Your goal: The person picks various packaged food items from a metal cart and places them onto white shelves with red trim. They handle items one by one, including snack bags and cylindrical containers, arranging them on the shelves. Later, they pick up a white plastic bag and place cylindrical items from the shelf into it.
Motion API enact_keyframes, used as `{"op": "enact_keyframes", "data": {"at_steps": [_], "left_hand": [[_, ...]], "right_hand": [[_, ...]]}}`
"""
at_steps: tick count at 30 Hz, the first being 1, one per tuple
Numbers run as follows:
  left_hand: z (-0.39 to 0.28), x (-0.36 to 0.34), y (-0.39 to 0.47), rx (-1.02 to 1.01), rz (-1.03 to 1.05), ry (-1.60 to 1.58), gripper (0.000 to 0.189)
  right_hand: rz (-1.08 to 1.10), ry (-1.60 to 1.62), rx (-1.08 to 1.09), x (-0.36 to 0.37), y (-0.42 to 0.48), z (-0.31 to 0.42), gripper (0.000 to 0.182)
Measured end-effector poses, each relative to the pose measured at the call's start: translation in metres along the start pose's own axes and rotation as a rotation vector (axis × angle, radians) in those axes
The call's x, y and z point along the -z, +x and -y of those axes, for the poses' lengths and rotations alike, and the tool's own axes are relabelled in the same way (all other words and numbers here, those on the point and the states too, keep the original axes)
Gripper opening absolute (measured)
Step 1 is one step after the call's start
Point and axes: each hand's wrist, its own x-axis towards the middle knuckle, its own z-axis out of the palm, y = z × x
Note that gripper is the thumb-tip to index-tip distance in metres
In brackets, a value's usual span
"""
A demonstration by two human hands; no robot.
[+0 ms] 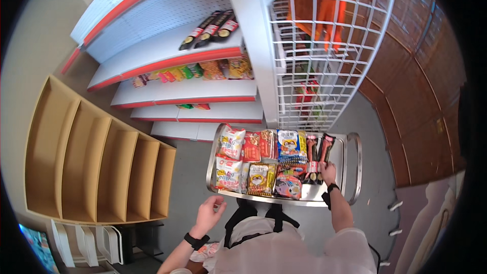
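My right hand (328, 172) is at the right end of a steel tray cart (338, 171), its fingers closed around the lower part of a long, narrow black-and-red snack packet (326, 147). A similar long packet (312, 152) lies just left of it. My left hand (210, 213) hovers empty near the tray's front left corner, fingers apart. White snack bags (231, 142) fill the tray's left end. Beside them are red packets (252, 147), a blue-and-white bag (290, 145), a yellow-brown bag (260, 179) and a dark bag with a ball picture (288, 185).
White shelves with red edges (182, 61) stand ahead, holding several long black packets (211, 28) and colourful snack bags (213, 70). A white wire grid (331, 26) rises at their right. To the left is a wooden shelf unit (99, 160). The tray has a handle (357, 167).
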Motion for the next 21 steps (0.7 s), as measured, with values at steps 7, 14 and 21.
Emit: {"op": "enact_keyframes", "data": {"at_steps": [7, 14, 21], "left_hand": [[0.001, 0.060, 0.064, -0.365, 0.050, 0.163, 0.024], [-0.041, 0.143, 0.201, -0.670, 0.024, 0.012, 0.026], [-0.099, 0.214, 0.311, -1.036, -0.211, 0.035, 0.033]], "right_hand": [[-0.034, 0.089, 0.243, 0.068, -0.005, 0.073, 0.026], [0.171, 0.063, 0.441, 0.162, -0.010, 0.186, 0.030], [0.056, 0.159, 0.373, 0.230, -0.089, 0.314, 0.024]]}}
